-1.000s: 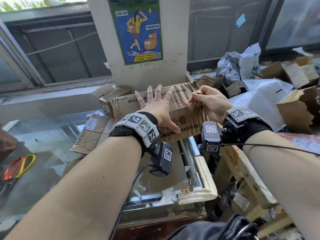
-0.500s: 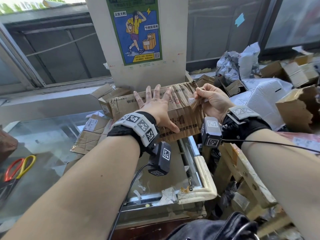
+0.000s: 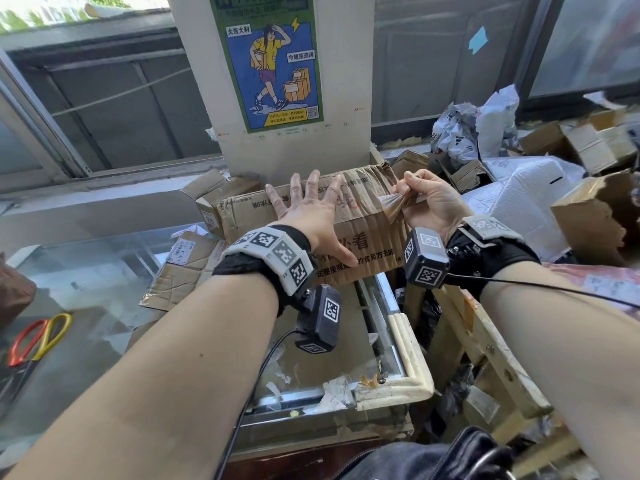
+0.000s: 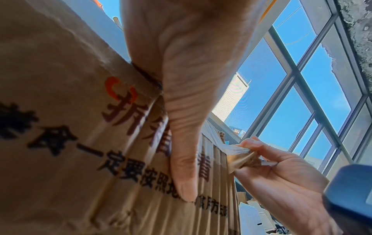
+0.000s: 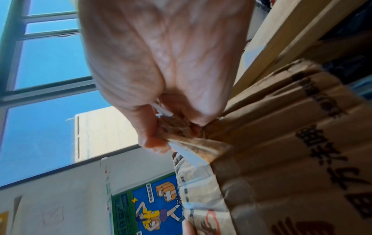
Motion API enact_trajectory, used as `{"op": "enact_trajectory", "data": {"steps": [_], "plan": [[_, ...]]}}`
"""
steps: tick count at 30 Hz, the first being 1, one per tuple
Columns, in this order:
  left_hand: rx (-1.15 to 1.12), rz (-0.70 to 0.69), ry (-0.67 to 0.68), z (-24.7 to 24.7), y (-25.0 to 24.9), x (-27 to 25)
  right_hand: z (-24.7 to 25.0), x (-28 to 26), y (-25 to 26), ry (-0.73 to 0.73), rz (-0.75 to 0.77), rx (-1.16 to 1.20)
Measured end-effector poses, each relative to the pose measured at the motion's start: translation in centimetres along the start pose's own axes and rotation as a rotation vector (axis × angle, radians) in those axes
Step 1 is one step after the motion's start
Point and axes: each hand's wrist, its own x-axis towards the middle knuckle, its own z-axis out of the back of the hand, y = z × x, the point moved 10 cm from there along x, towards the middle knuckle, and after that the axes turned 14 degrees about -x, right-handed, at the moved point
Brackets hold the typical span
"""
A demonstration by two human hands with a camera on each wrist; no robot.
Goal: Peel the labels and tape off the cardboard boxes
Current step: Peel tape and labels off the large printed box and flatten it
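A creased brown cardboard box [image 3: 367, 244] with printed characters stands on the glass counter against the white pillar. My left hand [image 3: 311, 216] lies flat on its top with fingers spread, thumb [image 4: 185, 174] pressing the front face [image 4: 60, 143]. My right hand [image 3: 426, 206] pinches a strip of clear tape [image 3: 393, 206] at the box's right end, and the tape stretches from the cardboard to my fingertips. The left wrist view shows the bunched tape [image 4: 241, 160] between thumb and fingers. In the right wrist view the tape [image 5: 193, 147] lifts off the box [image 5: 292, 159].
Smaller boxes [image 3: 214, 199] and flattened cardboard [image 3: 176, 275] lie left of the box on the glass counter [image 3: 86, 271]. Red and yellow scissors [image 3: 38, 341] lie at far left. Piled boxes [image 3: 595, 216] and white mailer bags [image 3: 519, 188] fill the right. A wooden frame [image 3: 485, 358] stands below.
My right hand has pulled the tape away from the box's right end, toward me and to the right, so a stretched length now shows. The left hand stays pressed on the box.
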Motion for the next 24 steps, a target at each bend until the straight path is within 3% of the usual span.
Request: {"op": "enact_trajectory", "data": {"steps": [4,8,14,21,24], "plan": [[0.025,0.002,0.041,0.0,-0.8,-0.1,0.7,0.0,-0.1,-0.039,-0.009,0.116],[0.061,0.002,0.049,0.0,-2.1,-0.1,0.8,-0.5,0.4,-0.11,0.045,-0.041],[0.073,0.009,0.081,-0.9,-2.7,0.0,-0.4,-1.3,3.2,-0.065,0.114,-0.669],[0.068,0.003,0.092,-0.8,-2.4,0.2,-3.2,-2.1,3.7,-0.007,0.151,-1.823],[0.072,0.012,0.086,-0.8,-2.2,0.3,-5.3,-3.1,3.7,-0.006,0.237,-2.017]]}}
